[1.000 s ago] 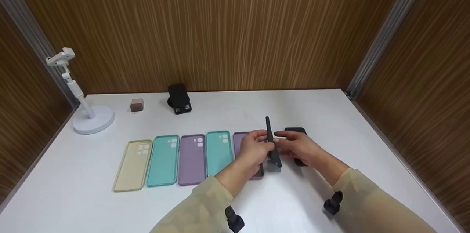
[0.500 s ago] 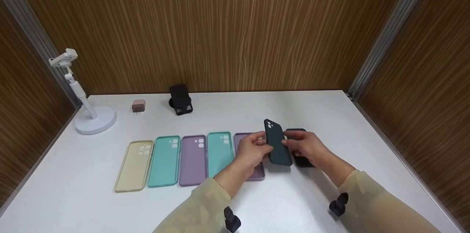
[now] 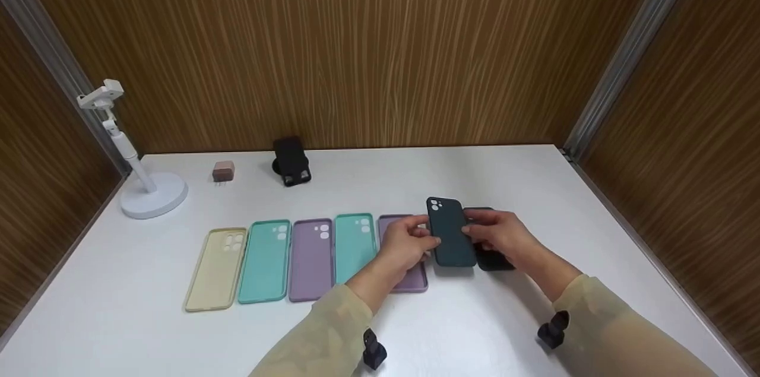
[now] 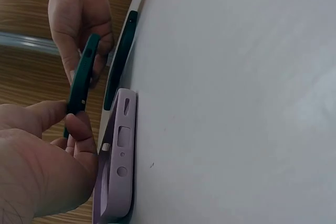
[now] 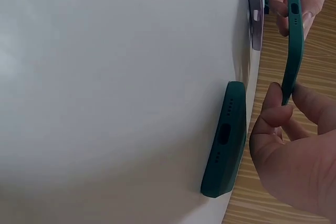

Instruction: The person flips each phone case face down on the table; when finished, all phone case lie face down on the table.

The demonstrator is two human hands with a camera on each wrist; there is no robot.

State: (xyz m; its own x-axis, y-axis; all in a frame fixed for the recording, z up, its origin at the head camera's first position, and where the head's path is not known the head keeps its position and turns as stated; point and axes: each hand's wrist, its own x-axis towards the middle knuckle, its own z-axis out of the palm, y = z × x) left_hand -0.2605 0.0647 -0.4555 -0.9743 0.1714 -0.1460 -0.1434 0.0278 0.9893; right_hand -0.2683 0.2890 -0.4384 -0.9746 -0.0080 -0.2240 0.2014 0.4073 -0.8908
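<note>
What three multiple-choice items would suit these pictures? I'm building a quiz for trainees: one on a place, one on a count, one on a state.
1. Where does the white stand sit? A far left of the table B far right C centre
2. How many teal cases lie in the row? A one B two C four
3. How is the dark green case held? A flat on the table B by one hand C between both hands

Answers: 1 A, it stands at the table's left rear. 2 B, one teal case and another. 3 C, left hand and right hand pinch its edges.
</note>
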